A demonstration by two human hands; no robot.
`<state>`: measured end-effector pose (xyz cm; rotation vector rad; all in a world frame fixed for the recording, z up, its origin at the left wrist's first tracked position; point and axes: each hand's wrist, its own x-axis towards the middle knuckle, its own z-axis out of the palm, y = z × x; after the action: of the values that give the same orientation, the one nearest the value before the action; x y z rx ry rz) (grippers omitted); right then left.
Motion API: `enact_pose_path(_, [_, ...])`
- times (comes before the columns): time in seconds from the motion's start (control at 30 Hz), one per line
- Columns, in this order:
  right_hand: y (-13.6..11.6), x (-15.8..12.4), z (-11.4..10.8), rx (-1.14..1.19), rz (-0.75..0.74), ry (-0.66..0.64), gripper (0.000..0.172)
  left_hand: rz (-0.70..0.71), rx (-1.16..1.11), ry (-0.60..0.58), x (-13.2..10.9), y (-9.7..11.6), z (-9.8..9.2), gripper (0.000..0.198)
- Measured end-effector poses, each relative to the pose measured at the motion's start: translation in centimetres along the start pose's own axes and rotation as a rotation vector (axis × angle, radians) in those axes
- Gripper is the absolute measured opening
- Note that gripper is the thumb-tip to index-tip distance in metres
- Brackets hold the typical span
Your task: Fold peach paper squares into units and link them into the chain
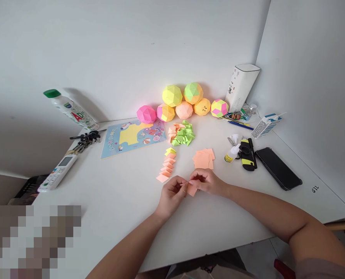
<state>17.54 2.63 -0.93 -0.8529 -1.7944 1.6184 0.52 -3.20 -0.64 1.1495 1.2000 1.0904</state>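
Between my two hands is a peach paper square, pinched at its upper edge over the white table. My left hand closes thumb and fingers on its left corner. Opposite, my right hand pinches the right side. Just beyond my right hand lies a loose stack of peach paper sheets. A row of folded peach paper pieces runs away from my left hand, with yellow folded pieces at its far end. Farther back sits a heap of green and peach folded pieces.
Several faceted paper balls rest along the wall. A printed board, bottle, keys and remote are left. Right are a glue bottle, yellow-black cutter, black phone, carton and white box.
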Motion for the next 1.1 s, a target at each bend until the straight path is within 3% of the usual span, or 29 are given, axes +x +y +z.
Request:
enact_pose_path(0.17, [0.29, -0.04, 0.0, -0.032, 0.013, -0.011, 0.012, 0.018, 0.029, -0.016, -0.13, -0.08, 0.22, 0.015])
enact_pose_path(0.43, [-0.2, 0.15, -0.37, 0.225, 0.079, 0.084, 0.017, -0.038, -0.031, 0.091, -0.13, 0.13, -0.29, 0.018])
enact_pose_path(0.6, [-0.02, 0.23, -0.35, 0.197, 0.096, 0.012, 0.023, -0.039, -0.071, 0.106, -0.14, 0.36, -0.22, 0.021])
enact_pose_path(0.77, [0.39, 0.22, -0.24, 0.191, 0.057, 0.013, 0.022, -0.022, -0.091, 0.195, 0.05, 0.06, -0.29, 0.028])
enact_pose_path(1.1, [0.13, 0.69, -0.43, 0.26, 0.061, 0.073, 0.021, 0.02, -0.106, 0.17, 0.3, -0.42, -0.31, 0.027])
